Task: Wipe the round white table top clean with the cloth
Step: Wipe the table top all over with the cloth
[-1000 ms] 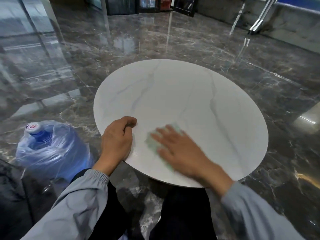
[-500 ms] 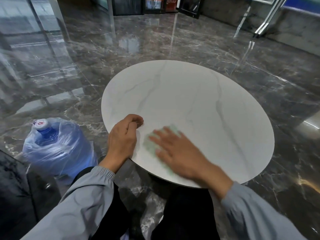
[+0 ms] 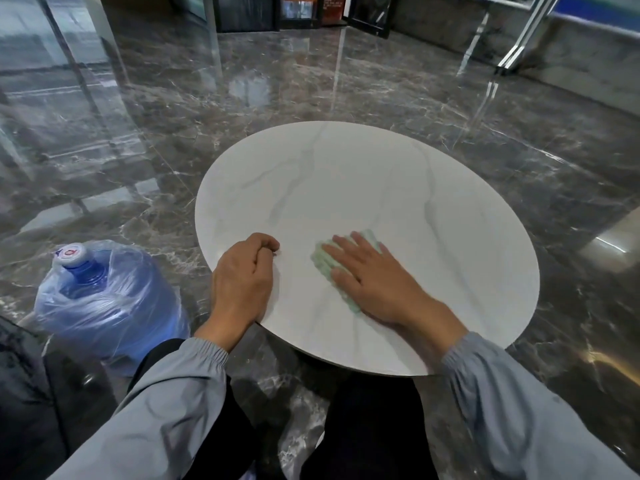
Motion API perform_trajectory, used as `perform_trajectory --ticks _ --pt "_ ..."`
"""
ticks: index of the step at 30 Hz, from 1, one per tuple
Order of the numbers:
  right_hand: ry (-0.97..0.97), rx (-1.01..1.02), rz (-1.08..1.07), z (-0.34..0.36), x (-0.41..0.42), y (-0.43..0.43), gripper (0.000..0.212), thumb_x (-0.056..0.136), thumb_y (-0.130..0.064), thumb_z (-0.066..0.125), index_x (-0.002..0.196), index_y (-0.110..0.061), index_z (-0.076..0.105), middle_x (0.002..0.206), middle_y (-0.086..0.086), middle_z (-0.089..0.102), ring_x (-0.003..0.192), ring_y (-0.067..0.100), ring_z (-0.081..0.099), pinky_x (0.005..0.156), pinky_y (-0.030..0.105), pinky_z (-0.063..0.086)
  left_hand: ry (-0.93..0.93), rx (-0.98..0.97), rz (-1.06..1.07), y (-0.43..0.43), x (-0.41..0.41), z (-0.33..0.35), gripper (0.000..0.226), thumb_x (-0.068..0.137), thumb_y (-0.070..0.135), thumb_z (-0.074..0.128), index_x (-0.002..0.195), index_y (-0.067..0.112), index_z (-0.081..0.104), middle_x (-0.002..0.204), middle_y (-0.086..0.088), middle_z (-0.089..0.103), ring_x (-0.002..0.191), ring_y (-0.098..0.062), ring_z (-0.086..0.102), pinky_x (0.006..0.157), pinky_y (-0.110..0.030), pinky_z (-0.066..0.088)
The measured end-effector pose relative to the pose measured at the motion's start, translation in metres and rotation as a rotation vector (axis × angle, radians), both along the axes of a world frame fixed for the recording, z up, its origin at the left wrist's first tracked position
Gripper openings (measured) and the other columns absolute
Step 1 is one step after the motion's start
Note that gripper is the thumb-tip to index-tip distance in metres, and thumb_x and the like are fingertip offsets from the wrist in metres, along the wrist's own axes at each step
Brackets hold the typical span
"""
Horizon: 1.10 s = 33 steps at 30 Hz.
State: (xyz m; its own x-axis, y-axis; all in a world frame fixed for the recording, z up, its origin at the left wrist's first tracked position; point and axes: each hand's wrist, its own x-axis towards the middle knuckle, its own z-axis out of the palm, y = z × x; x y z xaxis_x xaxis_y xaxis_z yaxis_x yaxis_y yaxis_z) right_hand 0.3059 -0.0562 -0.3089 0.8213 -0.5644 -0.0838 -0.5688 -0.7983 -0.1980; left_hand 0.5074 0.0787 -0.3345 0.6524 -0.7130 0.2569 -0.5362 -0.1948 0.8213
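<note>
The round white table top (image 3: 398, 188), veined with faint grey, fills the middle of the head view. A pale green cloth (image 3: 323, 263) lies on its near part. My right hand (image 3: 374, 282) presses flat on the cloth with straight fingers, covering most of it. My left hand (image 3: 242, 282) rests at the table's near left edge, its fingers curled under with nothing in them.
A large blue water bottle (image 3: 100, 303) wrapped in clear plastic stands on the floor left of the table. Glossy dark marble floor (image 3: 173, 116) surrounds the table. My dark-trousered knees (image 3: 367, 427) sit under the near rim. Metal rails (image 3: 519, 39) rise at the far right.
My right hand has slid the cloth a little to the right and farther onto the table. The left hand has stayed at the near left edge.
</note>
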Motion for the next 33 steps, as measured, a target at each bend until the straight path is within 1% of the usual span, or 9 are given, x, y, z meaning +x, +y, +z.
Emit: perform_trajectory --ticks 2,4,8,11,14,19,23,27,33 --pt "0.034 0.013 -0.233 0.003 -0.013 -0.048 0.054 0.110 -0.051 0.020 0.163 -0.045 0.010 0.173 -0.015 0.005 0.159 0.015 -0.003 0.127 0.046 0.001 -0.009 0.009 -0.003 0.000 -0.001 0.001 0.039 0.094 0.032 0.035 0.107 0.027 0.071 0.102 0.015 0.072 0.094 -0.005 0.058 0.072 -0.017 0.039" --pt "0.072 0.015 -0.316 0.002 -0.010 -0.057 0.056 0.109 -0.051 0.018 0.163 -0.043 0.007 0.173 -0.012 0.001 0.160 0.021 -0.006 0.126 0.051 -0.001 -0.010 0.012 -0.005 0.000 -0.001 0.001 0.039 0.094 0.033 0.035 0.107 0.027 0.071 0.102 0.014 0.072 0.094 -0.007 0.059 0.073 -0.025 0.040" --pt "0.077 -0.078 0.039 -0.005 0.020 0.038 0.062 0.102 -0.058 0.003 0.163 -0.045 0.001 0.173 -0.013 -0.003 0.159 0.022 -0.013 0.125 0.049 -0.008 -0.046 0.016 0.003 0.000 0.000 0.000 0.042 0.093 0.039 0.033 0.106 0.026 0.071 0.101 0.011 0.072 0.095 -0.011 0.061 0.079 -0.034 0.044" --pt "0.020 0.011 0.238 -0.001 0.010 0.072 0.055 0.108 -0.055 0.012 0.162 -0.047 0.003 0.172 -0.018 -0.005 0.157 0.010 -0.019 0.123 0.039 -0.016 -0.101 0.034 -0.008 -0.002 0.000 -0.001 0.040 0.092 0.040 0.036 0.104 0.025 0.071 0.100 0.009 0.072 0.094 -0.012 0.059 0.080 -0.034 0.043" --pt "-0.036 0.016 0.030 -0.004 -0.015 0.028 0.053 0.110 -0.054 0.017 0.162 -0.049 0.008 0.171 -0.021 0.002 0.157 0.005 -0.011 0.127 0.037 -0.005 -0.117 0.042 0.007 -0.001 0.003 -0.004 0.032 0.094 0.038 0.044 0.103 0.027 0.072 0.100 0.011 0.071 0.093 -0.010 0.058 0.080 -0.031 0.040" --pt "-0.004 0.019 -0.535 -0.005 -0.084 -0.062 0.055 0.109 -0.050 0.018 0.164 -0.043 0.013 0.173 -0.012 0.007 0.159 0.018 -0.001 0.126 0.050 0.003 -0.234 0.100 -0.062 -0.002 -0.001 0.002 0.027 0.090 0.036 0.053 0.101 0.022 0.073 0.101 0.007 0.070 0.096 -0.015 0.059 0.084 -0.033 0.042" --pt "0.048 -0.067 -0.415 -0.007 -0.041 -0.020 0.055 0.109 -0.045 0.014 0.164 -0.040 0.009 0.173 -0.011 0.005 0.160 0.026 -0.002 0.125 0.054 0.002 -0.439 0.160 -0.225 -0.006 -0.027 0.010 0.035 0.091 0.040 0.049 0.104 0.018 0.073 0.108 0.001 0.071 0.105 -0.025 0.064 0.091 -0.044 0.048" --pt "-0.008 0.081 -0.192 -0.002 -0.041 -0.013 0.054 0.110 -0.050 0.015 0.164 -0.044 0.008 0.172 -0.019 0.001 0.158 0.011 -0.009 0.127 0.046 -0.003 -0.530 0.172 -0.383 -0.013 -0.079 0.010 0.038 0.093 0.044 0.049 0.110 0.021 0.074 0.118 0.004 0.069 0.116 -0.021 0.061 0.096 -0.043 0.046" --pt "0.035 0.064 -0.763 0.001 -0.161 -0.113 0.055 0.109 -0.049 0.016 0.163 -0.042 0.012 0.173 -0.013 0.004 0.159 0.019 -0.003 0.127 0.052 0.001 -0.571 0.101 -0.445 -0.006 -0.098 -0.007 0.030 0.095 0.040 0.062 0.115 0.020 0.072 0.123 0.007 0.065 0.118 -0.015 0.058 0.104 -0.030 0.039"
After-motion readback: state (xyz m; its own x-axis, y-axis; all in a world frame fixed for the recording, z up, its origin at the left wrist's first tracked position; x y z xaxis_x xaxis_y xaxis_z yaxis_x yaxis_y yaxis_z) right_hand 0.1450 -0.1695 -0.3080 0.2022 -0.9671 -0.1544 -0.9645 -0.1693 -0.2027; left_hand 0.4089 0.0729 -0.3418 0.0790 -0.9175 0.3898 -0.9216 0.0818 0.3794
